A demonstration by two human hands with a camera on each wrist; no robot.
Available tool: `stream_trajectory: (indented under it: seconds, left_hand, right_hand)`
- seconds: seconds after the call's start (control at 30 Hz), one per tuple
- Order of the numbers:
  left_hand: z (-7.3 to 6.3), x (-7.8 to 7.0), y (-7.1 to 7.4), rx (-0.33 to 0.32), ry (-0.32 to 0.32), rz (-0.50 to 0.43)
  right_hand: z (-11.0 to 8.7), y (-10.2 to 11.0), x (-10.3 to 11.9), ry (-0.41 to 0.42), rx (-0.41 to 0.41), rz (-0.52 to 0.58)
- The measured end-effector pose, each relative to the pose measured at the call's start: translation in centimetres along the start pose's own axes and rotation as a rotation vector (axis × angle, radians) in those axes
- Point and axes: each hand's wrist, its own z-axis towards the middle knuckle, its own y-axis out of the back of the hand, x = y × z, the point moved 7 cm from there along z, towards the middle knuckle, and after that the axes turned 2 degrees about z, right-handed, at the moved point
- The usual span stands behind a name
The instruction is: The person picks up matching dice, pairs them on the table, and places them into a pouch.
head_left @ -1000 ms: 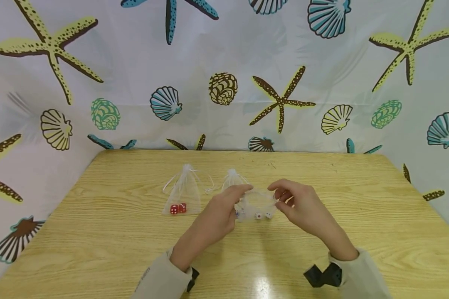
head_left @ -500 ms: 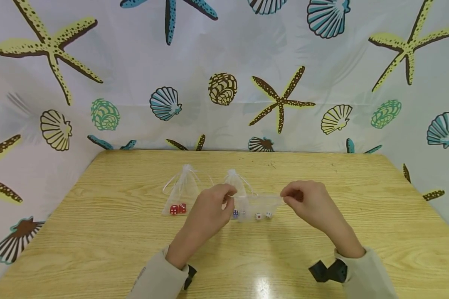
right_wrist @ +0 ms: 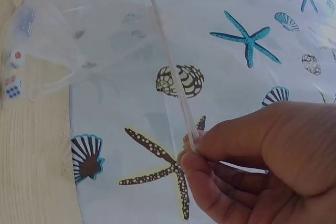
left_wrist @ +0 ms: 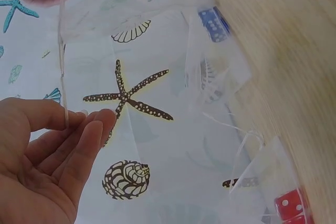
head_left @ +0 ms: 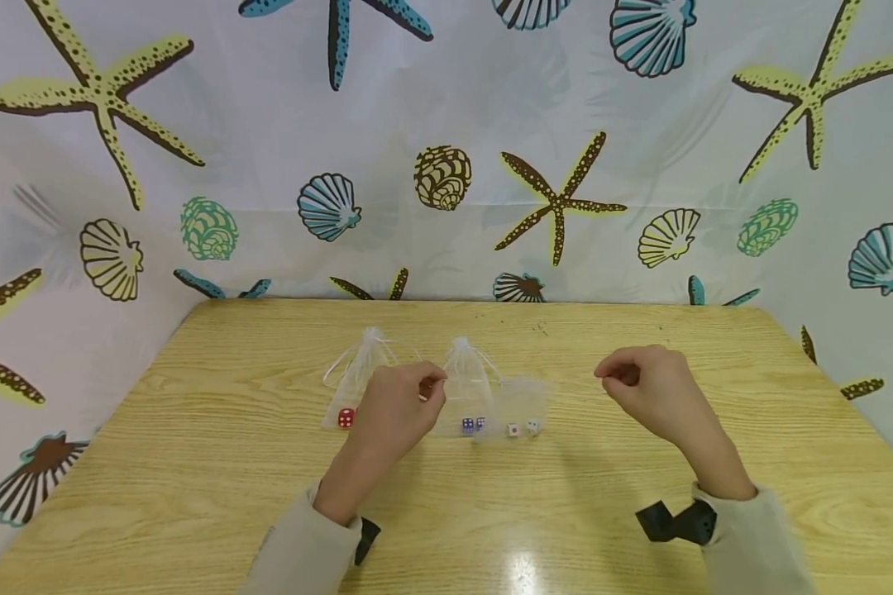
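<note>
A sheer drawstring bag (head_left: 521,401) with white dice (head_left: 523,428) in its bottom lies on the table. My left hand (head_left: 398,413) is left of this bag, curled fingers holding one end of its drawstring (left_wrist: 62,72). To the right of the bag, my right hand (head_left: 655,397) pinches the other end between thumb and forefinger. In the right wrist view the drawstring (right_wrist: 176,72) runs taut from one hand towards the other. The bag's mouth looks gathered narrower than its base, though the sheer fabric blurs the detail.
A second sheer bag (head_left: 461,364) with blue dice (head_left: 473,425) overlaps the first bag's left side. Farther left lies a third bag (head_left: 357,364) with red dice (head_left: 346,417), partly behind my left hand. A patterned cloth (head_left: 446,248) stands behind the wooden table (head_left: 193,463).
Both hands have moved apart, left hand leftward and right hand rightward, drawing the drawstring out. The bag's mouth, wide between the fingers a second ago, has narrowed, and the bag stays in place.
</note>
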Motion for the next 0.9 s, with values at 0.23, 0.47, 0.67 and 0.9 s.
stream_trajectory:
  seconds: [0.23,0.47,0.67,0.9]
  left_hand:
    - [0.3,0.7,0.0,0.037,0.034,-0.046]
    - [0.2,0.2,-0.5,0.052,0.026,-0.069]
    - [0.9,-0.9,-0.9,0.064,-0.008,-0.033]
    - [2.1,-2.6,-1.7,0.120,-0.060,0.016]
  right_hand:
    - [-0.1,1.3,-1.3,-0.049,-0.016,-0.007]
    - [-0.3,2.0,-1.7,-0.054,-0.039,-0.010]
    - [0.0,3.3,-2.2,-0.042,-0.061,-0.028]
    - [0.5,4.6,-3.8,-0.061,-0.068,-0.044]
